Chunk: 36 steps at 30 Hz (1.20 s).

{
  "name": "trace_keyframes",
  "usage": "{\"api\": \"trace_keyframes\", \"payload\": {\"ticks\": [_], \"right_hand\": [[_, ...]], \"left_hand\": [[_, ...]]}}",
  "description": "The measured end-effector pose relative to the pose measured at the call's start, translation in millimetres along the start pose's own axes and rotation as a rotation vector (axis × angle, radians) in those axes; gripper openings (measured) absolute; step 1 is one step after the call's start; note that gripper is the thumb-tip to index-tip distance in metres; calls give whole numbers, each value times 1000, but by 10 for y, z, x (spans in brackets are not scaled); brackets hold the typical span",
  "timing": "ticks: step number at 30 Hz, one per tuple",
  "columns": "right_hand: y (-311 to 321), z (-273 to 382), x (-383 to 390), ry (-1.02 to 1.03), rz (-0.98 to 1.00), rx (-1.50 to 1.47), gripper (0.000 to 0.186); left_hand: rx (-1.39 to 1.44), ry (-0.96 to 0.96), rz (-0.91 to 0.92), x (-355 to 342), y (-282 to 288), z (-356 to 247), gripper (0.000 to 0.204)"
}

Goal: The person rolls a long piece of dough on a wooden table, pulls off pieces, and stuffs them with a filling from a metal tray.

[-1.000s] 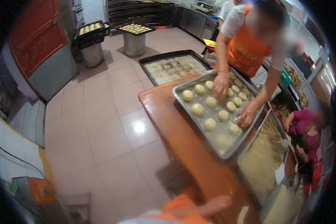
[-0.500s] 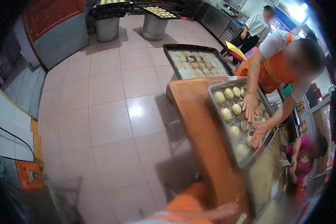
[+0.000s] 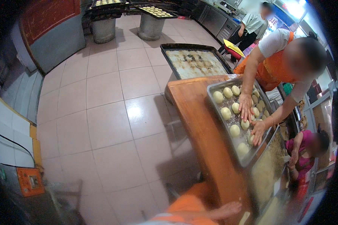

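Observation:
My left hand reaches in from the lower edge, over the near end of an orange-brown wooden table. Its fingers look stretched out and somewhat blurred, with nothing seen in them. Close to the fingertips lies a small pale strip whose kind I cannot make out. My right hand is out of view. Farther up the table, a metal tray carries rows of round, pale dough balls. A co-worker in an orange apron lays both hands on the dough in it.
Beyond the table end stands a dark-rimmed baking tray with a stained pale surface. Two loaded trays rest on round metal stands at the back. An orange-fronted box sits at lower left. Another person in pink works at right.
The co-worker's hands have shifted slightly left and closer together over the dough balls. My left hand stays nearly in place. The view has moved a little.

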State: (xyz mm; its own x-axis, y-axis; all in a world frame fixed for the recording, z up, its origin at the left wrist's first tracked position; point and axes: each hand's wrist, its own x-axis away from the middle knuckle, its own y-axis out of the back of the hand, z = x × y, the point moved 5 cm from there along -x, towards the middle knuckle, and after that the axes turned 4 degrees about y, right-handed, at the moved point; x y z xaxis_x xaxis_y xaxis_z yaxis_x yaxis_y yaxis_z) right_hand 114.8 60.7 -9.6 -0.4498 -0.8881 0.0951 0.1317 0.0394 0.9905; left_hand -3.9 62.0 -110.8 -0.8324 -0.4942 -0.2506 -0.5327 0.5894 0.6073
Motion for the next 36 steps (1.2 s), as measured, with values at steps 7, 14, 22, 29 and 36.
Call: {"api": "trace_keyframes", "payload": {"ticks": [7, 14, 22, 29, 36], "right_hand": [[-19, -102, 17, 14, -4, -10, 37], [-64, -309, 152, 29, -16, -49, 41], [-229, -1030, 866, 126, -43, -14, 45], [87, -388, 960, 176, -230, -159, 51], [226, -999, 1417, 150, -298, -21, 53]], "left_hand": [[74, 24, 81, -29, -37, 65, 43], [105, 147, 120, -33, 781, -99, 26], [718, -455, -682, 476, 1682, -484, 23], [30, -4, -489, 229, 1401, -257, 15], [138, 20, -168, -342, 938, -735, 23]]}}
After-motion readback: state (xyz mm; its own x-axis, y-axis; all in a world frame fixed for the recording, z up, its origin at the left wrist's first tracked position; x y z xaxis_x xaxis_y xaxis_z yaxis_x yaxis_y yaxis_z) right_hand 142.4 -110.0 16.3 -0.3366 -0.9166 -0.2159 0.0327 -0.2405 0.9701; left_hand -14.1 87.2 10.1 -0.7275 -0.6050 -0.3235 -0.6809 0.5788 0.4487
